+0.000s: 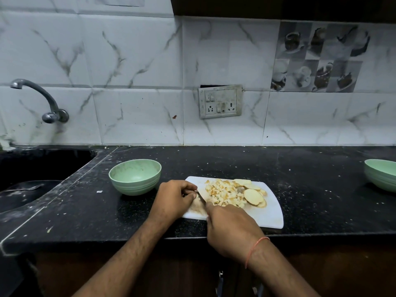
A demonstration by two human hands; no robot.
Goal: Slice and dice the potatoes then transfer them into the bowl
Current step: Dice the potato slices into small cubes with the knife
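Observation:
A white cutting board (269,216) lies on the black counter. On it sits a heap of diced potato (224,194), with a few round potato slices (254,196) at its right. My right hand (231,228) is shut on a knife (201,197), whose blade points up-left onto the board. At the board's left end my left hand (173,199) curls its fingers over a small potato piece right beside the blade; the piece itself is mostly hidden. A pale green bowl (135,176) stands just left of the board and looks to hold nothing.
A second green bowl (381,177) sits at the far right counter edge. A dark sink (32,181) with a utensil in it lies to the left under a wall tap (40,99). A switch socket (220,101) is on the tiled wall.

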